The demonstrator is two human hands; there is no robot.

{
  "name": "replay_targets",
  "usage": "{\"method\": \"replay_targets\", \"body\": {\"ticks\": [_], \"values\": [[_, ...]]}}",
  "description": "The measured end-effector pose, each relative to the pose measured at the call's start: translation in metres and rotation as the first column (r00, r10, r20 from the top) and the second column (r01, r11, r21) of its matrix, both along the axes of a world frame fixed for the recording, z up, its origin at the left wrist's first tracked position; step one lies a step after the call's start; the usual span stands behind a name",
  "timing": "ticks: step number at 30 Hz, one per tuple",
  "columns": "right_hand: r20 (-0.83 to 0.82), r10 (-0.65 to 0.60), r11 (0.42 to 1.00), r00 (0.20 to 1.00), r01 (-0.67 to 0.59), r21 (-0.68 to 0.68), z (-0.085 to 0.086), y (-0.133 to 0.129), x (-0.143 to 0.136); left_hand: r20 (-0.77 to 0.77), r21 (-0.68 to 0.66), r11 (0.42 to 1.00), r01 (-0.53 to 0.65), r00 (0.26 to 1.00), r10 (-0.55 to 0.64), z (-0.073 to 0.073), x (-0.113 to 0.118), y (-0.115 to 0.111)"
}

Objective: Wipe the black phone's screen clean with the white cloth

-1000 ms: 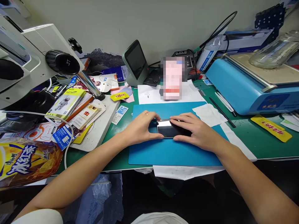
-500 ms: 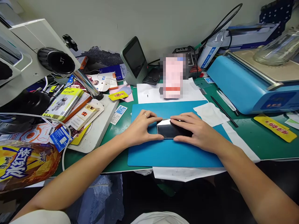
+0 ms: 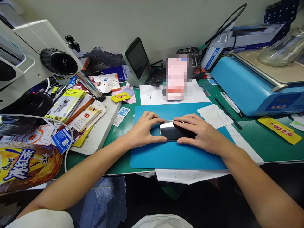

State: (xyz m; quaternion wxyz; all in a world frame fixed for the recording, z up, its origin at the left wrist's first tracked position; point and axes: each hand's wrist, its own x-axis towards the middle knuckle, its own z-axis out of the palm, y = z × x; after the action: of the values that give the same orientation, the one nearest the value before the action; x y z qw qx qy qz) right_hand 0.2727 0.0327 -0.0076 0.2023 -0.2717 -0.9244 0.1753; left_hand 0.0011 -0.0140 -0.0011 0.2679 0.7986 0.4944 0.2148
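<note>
A smartphone (image 3: 169,132) with a dark, glossy screen lies sideways on the blue mat (image 3: 152,158), a bright reflection along its upper part. My left hand (image 3: 146,129) grips its left end, thumb on the near long edge and fingers on the far one; a ring shows on one finger. From the right, my right hand (image 3: 199,133) holds the phone the same way and covers its right end. A crumpled white tissue (image 3: 214,116) lies just beyond my right hand.
At left stand a microscope (image 3: 59,61), stacked boxes (image 3: 65,104) and a drink bottle (image 3: 28,166). A small display (image 3: 137,60) and a blurred pink upright object (image 3: 176,79) are at the back. Right are a pen-like black tool (image 3: 228,113) and a blue machine (image 3: 256,85).
Both hands keep the same hold on the phone, with no clear movement. The whole view has shifted very slightly.
</note>
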Motion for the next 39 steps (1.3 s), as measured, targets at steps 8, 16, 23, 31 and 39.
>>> {"method": "replay_targets", "body": {"ticks": [8, 16, 23, 31, 39], "values": [[-0.019, -0.008, 1.0, 1.0, 0.008, -0.028, 0.002, -0.001, 0.003, -0.016, -0.006, 1.0, -0.002, 1.0, 0.002, 0.002, 0.002, -0.001], [-0.238, -0.444, 0.896, 0.864, 0.43, -0.111, 0.02, -0.007, 0.043, -0.013, -0.076, 0.997, -0.016, 1.0, 0.015, 0.004, 0.002, -0.002], [-0.098, -0.392, 0.914, 0.915, 0.375, -0.152, 0.006, -0.014, 0.055, -0.022, -0.085, 0.996, -0.016, 1.0, 0.014, 0.006, 0.003, -0.003], [0.104, -0.321, 0.934, 0.941, 0.333, -0.13, 0.007, -0.014, 0.053, -0.025, -0.068, 0.998, -0.018, 1.0, 0.016, 0.006, 0.004, -0.003], [0.102, -0.278, 0.955, 0.955, 0.286, -0.079, 0.004, -0.011, 0.051, -0.028, -0.074, 0.997, -0.019, 0.999, 0.017, 0.008, 0.003, -0.003]]}}
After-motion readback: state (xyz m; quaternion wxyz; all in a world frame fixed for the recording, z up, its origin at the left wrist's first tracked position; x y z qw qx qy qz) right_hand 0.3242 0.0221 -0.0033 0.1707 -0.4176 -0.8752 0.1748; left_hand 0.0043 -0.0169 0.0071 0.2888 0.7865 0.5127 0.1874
